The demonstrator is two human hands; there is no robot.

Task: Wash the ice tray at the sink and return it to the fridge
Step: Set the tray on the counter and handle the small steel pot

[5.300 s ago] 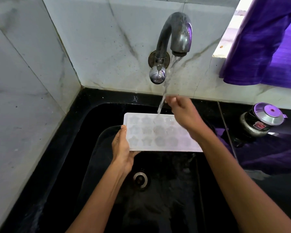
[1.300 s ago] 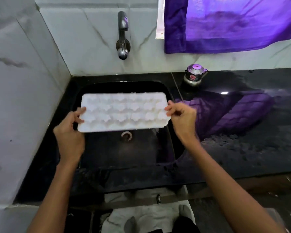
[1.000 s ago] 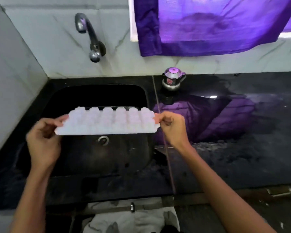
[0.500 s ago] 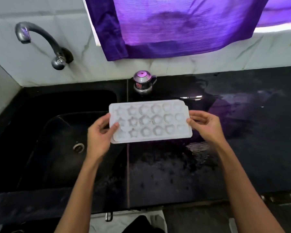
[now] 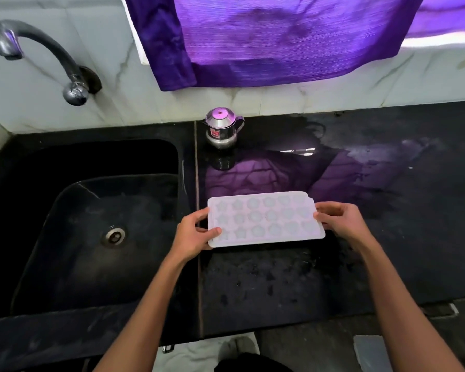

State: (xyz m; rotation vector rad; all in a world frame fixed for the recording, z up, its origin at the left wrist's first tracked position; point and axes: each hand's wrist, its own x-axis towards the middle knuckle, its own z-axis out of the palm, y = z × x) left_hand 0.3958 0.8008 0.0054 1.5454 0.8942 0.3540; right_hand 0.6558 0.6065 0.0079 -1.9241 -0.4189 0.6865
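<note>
While the white rectangular plastic ice tray (image 5: 266, 220) hangs level over the wet black stone counter (image 5: 279, 285), just right of the black sink (image 5: 86, 224), carrying should keep it flat, cavities up, grip firm on the slick rim. Left hand (image 5: 192, 234) pinches the left short edge, thumb on top. Right hand (image 5: 342, 221) curls round the right edge. Forearms reach forward, roughly parallel.
</note>
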